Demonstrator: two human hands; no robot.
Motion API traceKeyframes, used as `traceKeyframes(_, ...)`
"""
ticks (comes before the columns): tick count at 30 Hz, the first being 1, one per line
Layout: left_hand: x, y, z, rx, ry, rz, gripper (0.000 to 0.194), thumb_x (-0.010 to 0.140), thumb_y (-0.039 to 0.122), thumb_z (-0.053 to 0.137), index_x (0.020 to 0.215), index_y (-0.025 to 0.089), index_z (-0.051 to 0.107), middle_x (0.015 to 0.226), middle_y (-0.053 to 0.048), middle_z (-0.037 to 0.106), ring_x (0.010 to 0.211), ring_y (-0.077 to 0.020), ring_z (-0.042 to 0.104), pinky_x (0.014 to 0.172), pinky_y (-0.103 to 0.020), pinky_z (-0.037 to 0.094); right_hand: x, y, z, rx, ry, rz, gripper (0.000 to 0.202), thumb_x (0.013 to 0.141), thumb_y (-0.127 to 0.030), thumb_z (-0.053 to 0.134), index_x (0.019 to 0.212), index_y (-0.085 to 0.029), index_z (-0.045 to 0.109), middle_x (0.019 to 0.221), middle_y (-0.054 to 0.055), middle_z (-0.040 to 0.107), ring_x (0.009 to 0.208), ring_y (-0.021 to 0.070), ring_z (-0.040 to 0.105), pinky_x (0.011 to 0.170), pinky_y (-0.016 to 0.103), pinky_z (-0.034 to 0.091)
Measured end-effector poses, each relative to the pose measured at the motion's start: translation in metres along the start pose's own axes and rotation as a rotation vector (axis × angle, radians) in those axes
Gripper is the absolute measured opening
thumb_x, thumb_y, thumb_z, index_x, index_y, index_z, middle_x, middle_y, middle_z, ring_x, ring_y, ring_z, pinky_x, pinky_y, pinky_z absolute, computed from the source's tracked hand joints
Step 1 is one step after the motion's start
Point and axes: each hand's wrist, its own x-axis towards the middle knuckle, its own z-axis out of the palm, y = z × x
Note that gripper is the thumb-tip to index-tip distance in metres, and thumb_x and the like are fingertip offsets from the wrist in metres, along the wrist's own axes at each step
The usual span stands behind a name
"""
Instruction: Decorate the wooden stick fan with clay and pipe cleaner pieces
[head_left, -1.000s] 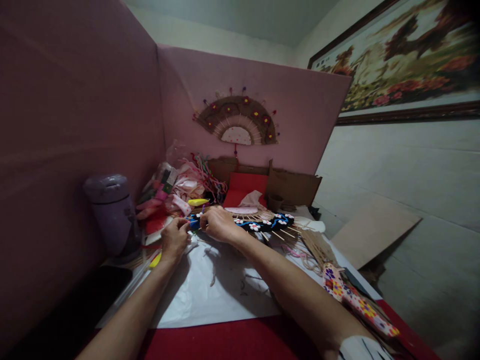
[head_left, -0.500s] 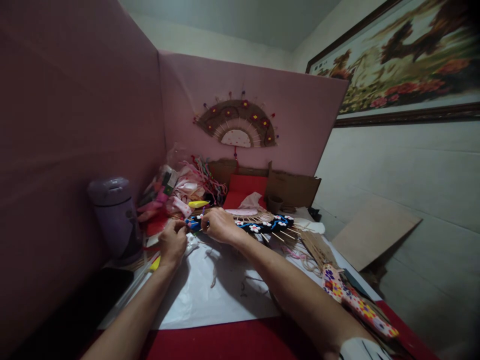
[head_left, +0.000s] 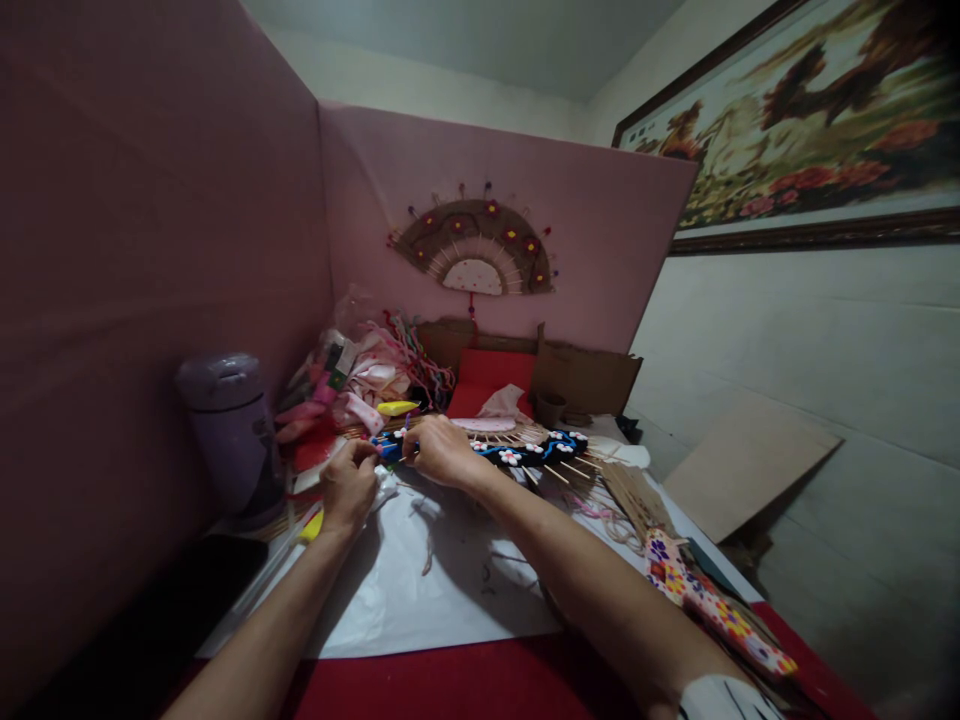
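Note:
A black fan-shaped craft [head_left: 532, 455] with white flowers, blue lines and thin sticks lies across the far part of the white sheet [head_left: 420, 600]. At its left end my left hand [head_left: 350, 485] is closed, its fingertips pinched by the blue edge; what they hold is too small to make out. My right hand [head_left: 439, 450] rests over the left part of the fan, fingers bent down and pressed together on it, the fingertips partly hidden. A small purple tip shows beside the right fingers.
A purple flask [head_left: 231, 440] stands at the left. Behind the hands are a yellow tube [head_left: 397, 408], pink cloth [head_left: 382, 365], yarn and red paper [head_left: 491, 375]. A flower-patterned piece [head_left: 705, 600] lies at the right. A brown fan [head_left: 472, 240] hangs on the pink panel.
My left hand has shifted very slightly to the right at the fan's left end. My right hand stays in place.

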Motion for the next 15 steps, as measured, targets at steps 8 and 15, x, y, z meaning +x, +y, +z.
traceKeyframes(8,0.0009,-0.0019,0.0010,0.012,0.004,0.017,0.010,0.067,0.019,0.051,0.068,0.020,0.060,0.067,-0.002,0.065,0.069,-0.0192,0.061,0.065,-0.028,0.043,-0.0011,-0.0015,-0.0022,-0.001,-0.004,0.004,0.018,0.073,-0.019,0.057,0.079,-0.026,0.072,0.094,0.003,0.069,0.091,0.0203,0.058,0.069,0.026,0.040)
traceKeyframes(15,0.0006,0.0002,-0.0008,0.002,0.076,-0.020,0.008,0.070,0.023,0.052,0.070,0.020,0.059,0.068,-0.002,0.064,0.069,-0.0194,0.061,0.064,-0.027,0.043,-0.0007,-0.0017,-0.0017,-0.003,0.000,0.008,0.016,0.074,-0.021,0.057,0.079,-0.026,0.072,0.096,0.003,0.068,0.092,0.0202,0.058,0.070,0.026,0.040)
